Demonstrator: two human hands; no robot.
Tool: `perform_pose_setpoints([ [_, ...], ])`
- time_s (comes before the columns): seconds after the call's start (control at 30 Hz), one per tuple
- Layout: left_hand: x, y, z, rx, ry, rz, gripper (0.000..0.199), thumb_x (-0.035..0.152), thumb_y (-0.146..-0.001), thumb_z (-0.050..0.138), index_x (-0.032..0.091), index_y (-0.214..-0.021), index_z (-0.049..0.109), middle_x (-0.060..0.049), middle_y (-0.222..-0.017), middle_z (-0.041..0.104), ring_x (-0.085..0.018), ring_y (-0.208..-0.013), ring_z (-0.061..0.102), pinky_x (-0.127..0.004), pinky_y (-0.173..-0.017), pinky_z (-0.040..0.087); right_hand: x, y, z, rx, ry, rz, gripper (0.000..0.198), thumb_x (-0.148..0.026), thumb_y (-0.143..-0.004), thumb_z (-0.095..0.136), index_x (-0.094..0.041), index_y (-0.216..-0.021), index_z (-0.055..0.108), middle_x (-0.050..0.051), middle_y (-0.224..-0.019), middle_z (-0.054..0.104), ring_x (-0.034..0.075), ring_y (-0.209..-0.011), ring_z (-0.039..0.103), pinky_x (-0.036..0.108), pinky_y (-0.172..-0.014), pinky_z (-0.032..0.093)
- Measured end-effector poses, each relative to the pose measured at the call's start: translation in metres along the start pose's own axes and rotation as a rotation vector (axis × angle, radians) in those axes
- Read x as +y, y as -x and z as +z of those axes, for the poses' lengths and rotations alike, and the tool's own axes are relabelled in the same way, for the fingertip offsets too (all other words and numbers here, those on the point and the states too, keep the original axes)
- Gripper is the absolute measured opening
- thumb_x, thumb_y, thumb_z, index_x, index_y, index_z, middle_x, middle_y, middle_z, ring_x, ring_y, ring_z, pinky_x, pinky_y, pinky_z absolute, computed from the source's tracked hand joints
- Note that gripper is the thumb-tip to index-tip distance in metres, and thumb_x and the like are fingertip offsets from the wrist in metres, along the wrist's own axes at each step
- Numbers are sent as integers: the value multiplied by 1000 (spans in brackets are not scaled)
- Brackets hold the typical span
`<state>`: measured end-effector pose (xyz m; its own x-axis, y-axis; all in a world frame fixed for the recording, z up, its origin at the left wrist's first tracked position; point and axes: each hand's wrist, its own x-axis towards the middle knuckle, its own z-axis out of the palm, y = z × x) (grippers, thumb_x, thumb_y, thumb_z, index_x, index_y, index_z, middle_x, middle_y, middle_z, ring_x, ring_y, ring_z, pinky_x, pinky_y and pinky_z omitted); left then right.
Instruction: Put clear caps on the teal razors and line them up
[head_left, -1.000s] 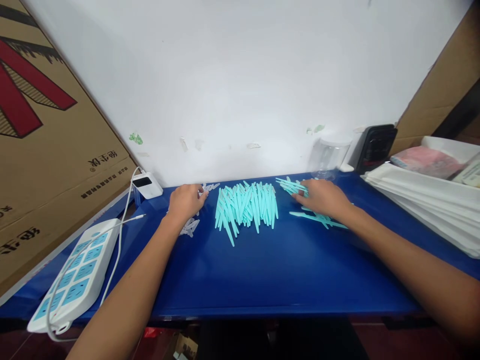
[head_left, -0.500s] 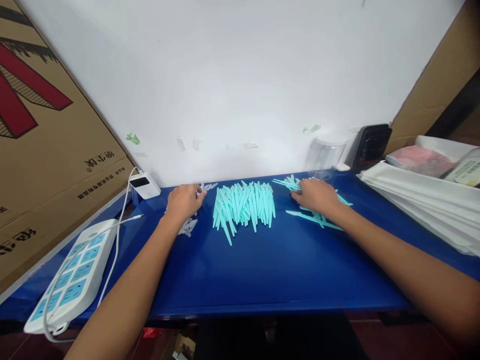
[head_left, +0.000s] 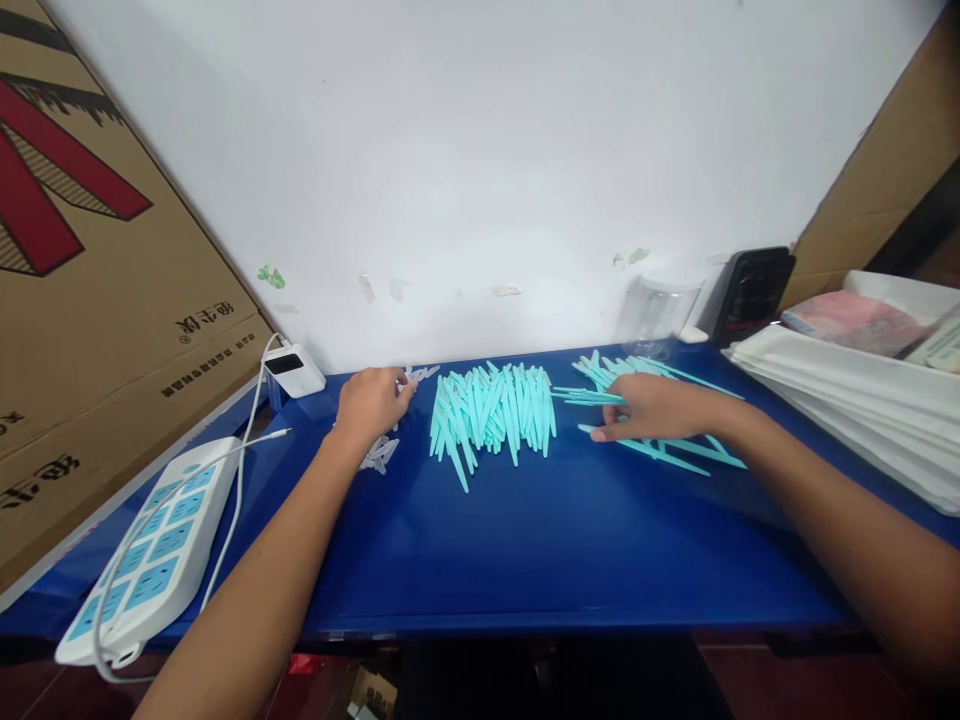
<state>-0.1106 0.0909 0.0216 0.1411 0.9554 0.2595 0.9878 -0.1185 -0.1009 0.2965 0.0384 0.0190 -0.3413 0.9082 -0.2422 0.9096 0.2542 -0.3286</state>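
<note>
My left hand point(head_left: 373, 408) rests on a loose pile of small clear plastic caps point(head_left: 380, 455), its thumb and fingertips pinched together; what lies between them is too small to make out. At the right, my right hand point(head_left: 652, 408) has several slim turquoise eyebrow razors point(head_left: 581, 396) at its fingers, their ends pointing left. Its thumb reaches down beside another razor on the table. More loose razors point(head_left: 667, 452) lie under and around this hand. Between both hands is a dense row of turquoise razors with pale tips point(head_left: 491, 410), lying side by side.
A white power strip point(head_left: 154, 550) with a cable and a small white device point(head_left: 295, 371) are at the left, beside a large cardboard box point(head_left: 112, 300). At the back right stand a clear jar point(head_left: 660, 310), a black object point(head_left: 752, 295) and a stack of white trays point(head_left: 847, 410).
My right hand has moved slightly right and nearer, its thumb now lower and apart from the fingers, and the razors under it have shifted. The left hand stays on the caps.
</note>
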Motion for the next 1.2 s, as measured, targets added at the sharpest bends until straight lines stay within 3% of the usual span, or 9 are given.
perform_pose_setpoints([
  [0.2,-2,-1,2,13,21,14,40,51,-100,52,23,-106,79,-11,-98,80,-31,-97,73,-39,-84,55,-7,-2,6,-39,-74,-56,43,-55,-89,64,-21,-66,51,-1,-58,51,13,-50,43,30,-52,29],
  [0.3,-4,-1,4,28,40,31,40,51,-100,52,22,-105,79,-10,-96,80,-32,-95,73,-39,-83,55,-11,-9,9,57,-56,-2,38,-49,-90,62,-22,-68,50,-1,-58,48,13,-50,40,30,-52,27],
  [0.47,-3,-1,4,30,44,30,38,50,-100,53,23,-104,79,-10,-95,80,-31,-95,73,-39,-83,55,-5,-35,18,361,41,242,31,-45,-95,56,-19,-77,62,6,-65,62,20,-59,57,32,-56,32],
  [0.57,-1,-1,3,21,31,20,39,51,-100,52,23,-104,79,-11,-96,80,-32,-96,73,-39,-82,55,6,-43,19,470,122,299,32,-45,-96,55,-19,-81,66,11,-75,70,26,-71,65,33,-59,35],
  [0.8,-1,-1,2,6,22,15,40,51,-100,51,23,-106,80,-12,-97,80,-33,-96,74,-40,-83,55,7,-34,18,425,139,262,35,-53,-92,60,-20,-86,71,10,-74,72,27,-72,67,33,-58,38],
  [1.03,-1,0,3,13,29,13,40,51,-100,51,24,-106,79,-10,-99,81,-31,-97,74,-38,-84,55,1,-40,27,409,258,347,28,-41,-91,59,-16,-85,70,16,-86,72,30,-80,67,33,-60,37],
  [1.13,-1,0,1,10,39,19,39,50,-100,52,23,-106,79,-10,-98,81,-32,-96,74,-39,-82,55,4,-32,14,387,221,339,29,-43,-93,60,-17,-83,68,14,-83,71,27,-75,65,33,-60,37],
  [1.2,0,0,0,11,40,21,39,50,-100,52,23,-105,79,-10,-97,80,-32,-95,74,-39,-82,55,7,-16,-4,329,124,249,37,-51,-95,58,-18,-79,66,9,-75,68,22,-66,61,32,-60,38],
])
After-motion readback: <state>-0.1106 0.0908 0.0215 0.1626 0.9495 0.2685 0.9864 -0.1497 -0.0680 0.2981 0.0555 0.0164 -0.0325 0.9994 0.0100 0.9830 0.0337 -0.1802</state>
